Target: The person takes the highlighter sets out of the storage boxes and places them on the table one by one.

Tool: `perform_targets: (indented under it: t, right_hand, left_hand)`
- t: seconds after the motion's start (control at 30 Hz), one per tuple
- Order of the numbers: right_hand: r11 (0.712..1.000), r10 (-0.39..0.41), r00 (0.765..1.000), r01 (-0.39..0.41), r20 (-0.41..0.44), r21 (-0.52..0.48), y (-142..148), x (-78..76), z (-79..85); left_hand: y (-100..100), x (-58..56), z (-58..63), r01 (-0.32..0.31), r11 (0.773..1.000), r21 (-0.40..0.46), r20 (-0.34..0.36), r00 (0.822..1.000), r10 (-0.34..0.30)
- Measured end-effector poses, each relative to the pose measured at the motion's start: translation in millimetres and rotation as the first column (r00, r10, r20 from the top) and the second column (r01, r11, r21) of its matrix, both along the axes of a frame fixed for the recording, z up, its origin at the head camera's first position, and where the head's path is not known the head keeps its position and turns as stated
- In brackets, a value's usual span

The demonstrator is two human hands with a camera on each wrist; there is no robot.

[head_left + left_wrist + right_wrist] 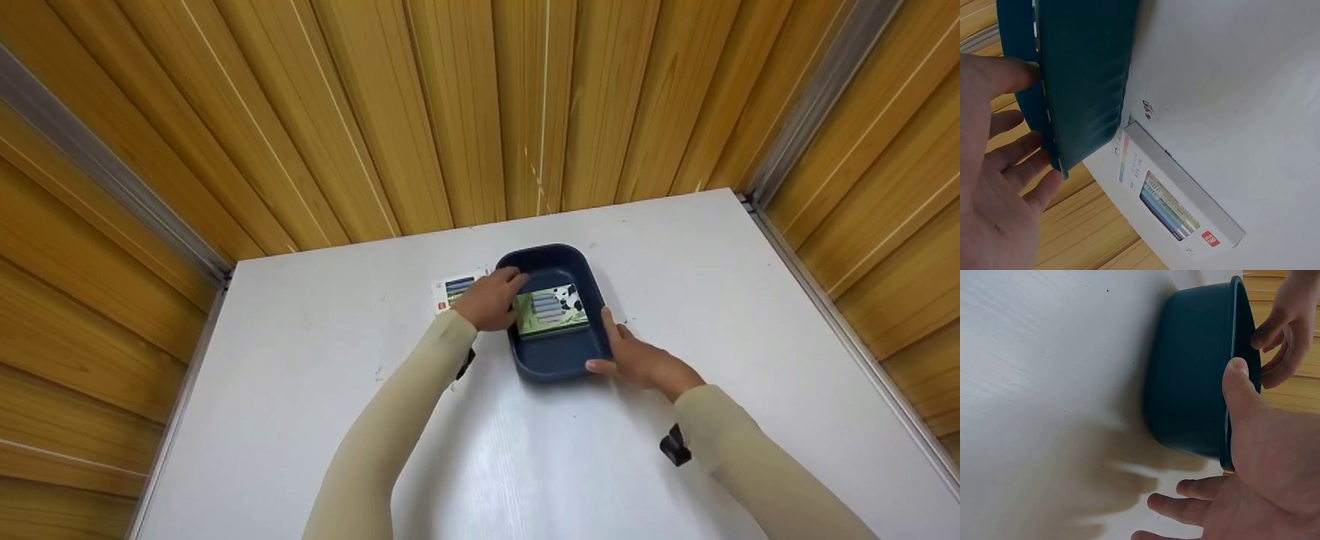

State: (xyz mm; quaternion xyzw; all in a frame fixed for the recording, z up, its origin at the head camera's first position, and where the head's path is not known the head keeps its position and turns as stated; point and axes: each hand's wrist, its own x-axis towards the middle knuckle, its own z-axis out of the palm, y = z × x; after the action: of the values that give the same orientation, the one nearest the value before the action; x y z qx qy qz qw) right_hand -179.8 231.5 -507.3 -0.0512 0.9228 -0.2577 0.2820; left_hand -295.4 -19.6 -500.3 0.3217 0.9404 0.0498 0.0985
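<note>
A deep dark blue plastic bin (556, 358) stands on the white table, its side wall (1190, 371) facing the right wrist view. Inside it lies a flat green box (551, 309) printed with a panda and a row of coloured sticks. My left hand (491, 298) reaches over the bin's left rim, fingers loosely bent beside the green box, holding nothing that shows. The thumb of my right hand (637, 360) rests on the right rim, while its other fingers spread outside, fairly straight. Left of the bin is a white box (1168, 202) with a window showing coloured pens or pencils.
The white table (300, 390) reaches back to a wall of yellow wood-look panels (465, 112). Similar panels with grey metal edging (802, 97) stand on both sides. Small marks (1147, 109) dot the tabletop.
</note>
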Motion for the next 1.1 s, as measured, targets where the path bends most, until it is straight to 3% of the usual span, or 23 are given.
perform_targets:
  t: [0.23,1.1]
  right_hand:
    - [0.999,-0.014,1.000,0.014,0.015,-0.032,-0.6,2.2,1.3]
    - [1.000,0.011,1.000,-0.011,0.003,0.007,-0.2,0.7,1.0]
  left_hand:
    - [1.9,0.9,-0.7,0.019,1.000,0.004,-0.007,1.000,-0.019]
    - [13.3,1.1,-8.9,0.059,0.998,0.019,-0.028,0.998,-0.059]
